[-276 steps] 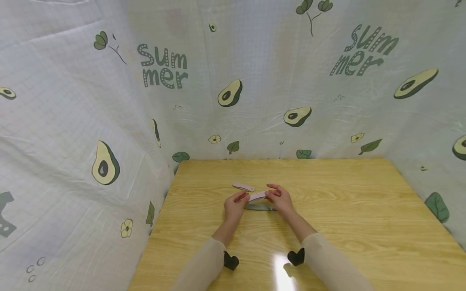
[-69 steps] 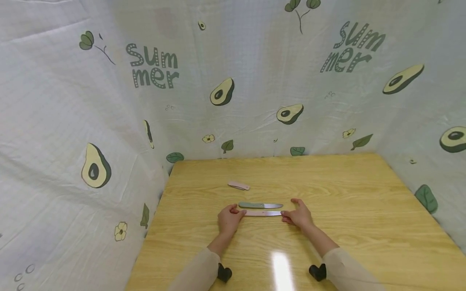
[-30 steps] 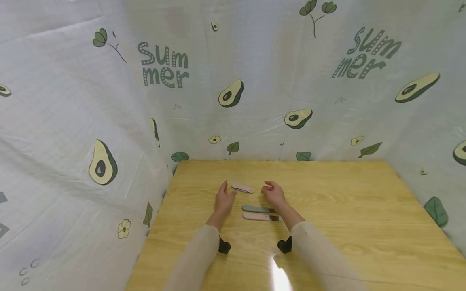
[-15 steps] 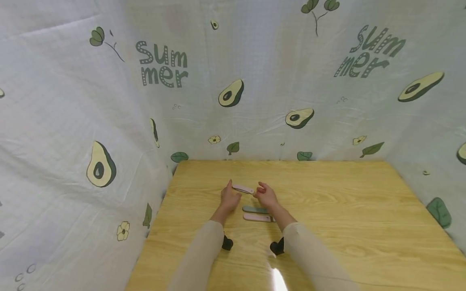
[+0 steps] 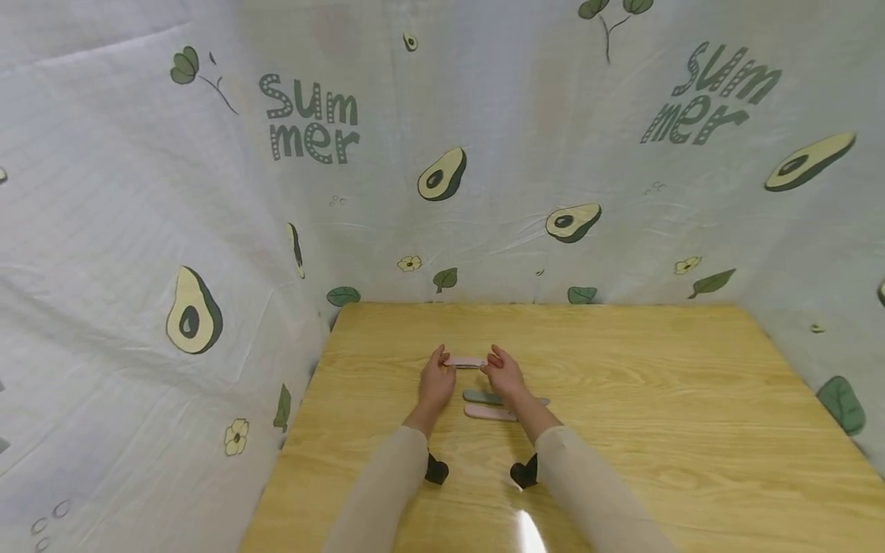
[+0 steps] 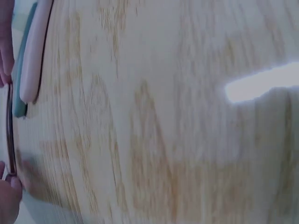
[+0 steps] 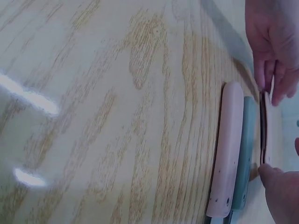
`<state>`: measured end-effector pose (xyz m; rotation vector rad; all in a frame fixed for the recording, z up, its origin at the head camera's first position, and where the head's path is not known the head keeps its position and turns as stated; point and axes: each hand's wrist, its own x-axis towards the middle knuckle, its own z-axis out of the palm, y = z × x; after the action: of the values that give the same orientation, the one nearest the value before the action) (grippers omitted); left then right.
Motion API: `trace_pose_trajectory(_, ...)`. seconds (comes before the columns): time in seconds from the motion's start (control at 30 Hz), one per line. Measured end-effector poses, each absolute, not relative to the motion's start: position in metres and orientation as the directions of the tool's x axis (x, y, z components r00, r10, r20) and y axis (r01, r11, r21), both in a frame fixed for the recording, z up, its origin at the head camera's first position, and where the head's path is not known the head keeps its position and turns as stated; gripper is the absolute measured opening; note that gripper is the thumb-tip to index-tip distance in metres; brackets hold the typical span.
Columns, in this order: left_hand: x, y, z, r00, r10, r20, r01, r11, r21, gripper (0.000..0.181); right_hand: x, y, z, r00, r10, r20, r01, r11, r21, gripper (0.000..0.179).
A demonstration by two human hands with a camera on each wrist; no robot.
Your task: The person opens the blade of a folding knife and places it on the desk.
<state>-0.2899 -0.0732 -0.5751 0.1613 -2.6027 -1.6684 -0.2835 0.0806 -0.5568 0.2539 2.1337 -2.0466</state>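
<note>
A folded pink folding knife (image 5: 467, 362) lies crosswise between both hands at the far part of the table. My left hand (image 5: 437, 382) pinches its left end between thumb and fingers. At its right end my right hand (image 5: 505, 375) holds it with the fingertips. In the right wrist view the dark slot of the folded knife (image 7: 263, 126) shows along its edge. Nearer lie two unfolded knives side by side, one with a green handle (image 5: 482, 397), one with a pink handle (image 5: 488, 412). The right forearm hides part of their blades.
The wooden table (image 5: 657, 399) extends widely to the right. A white cloth with avocado prints (image 5: 498, 115) hangs behind and along both sides. Glare (image 5: 529, 530) shines on the near part of the table.
Both hands moved from the nearer pink knife to the folded one at the back. They closed in on its ends, and it turned from slanted to nearly level across the view.
</note>
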Motion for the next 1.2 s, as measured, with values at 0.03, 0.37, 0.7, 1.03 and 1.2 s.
trace_pose_trajectory(0.03,-0.288,-0.071,-0.573,-0.989,-0.146,-0.028,-0.083,0.384,0.92,0.053,-0.283,0.081,-0.557,-0.97,0.005,-0.242,0.242,0.035,-0.97,0.063)
trace_pose_trajectory(0.37,-0.28,-0.058,-0.568,-0.899,-0.415,-0.138,-0.198,0.105,0.975,0.037,-0.278,0.086,-0.557,-0.969,-0.009,-0.248,0.247,0.037,-0.968,0.059)
trace_pose_trajectory(0.7,-0.274,-0.059,-0.566,-0.911,-0.372,-0.177,-0.176,-0.037,0.984,0.02,-0.264,0.099,-0.547,-0.982,-0.002,-0.188,0.186,0.11,-0.976,0.053)
trace_pose_trajectory(1.03,-0.258,-0.048,-0.543,-0.926,-0.299,-0.228,-0.187,-0.161,0.969,0.025,-0.254,0.118,-0.536,-0.995,0.048,-0.088,0.096,0.208,-0.973,0.045)
trace_pose_trajectory(1.2,-0.249,-0.043,-0.54,-0.931,-0.297,-0.213,-0.175,-0.148,0.973,0.026,-0.249,0.126,-0.534,-0.994,0.072,-0.079,0.092,0.211,-0.973,0.044)
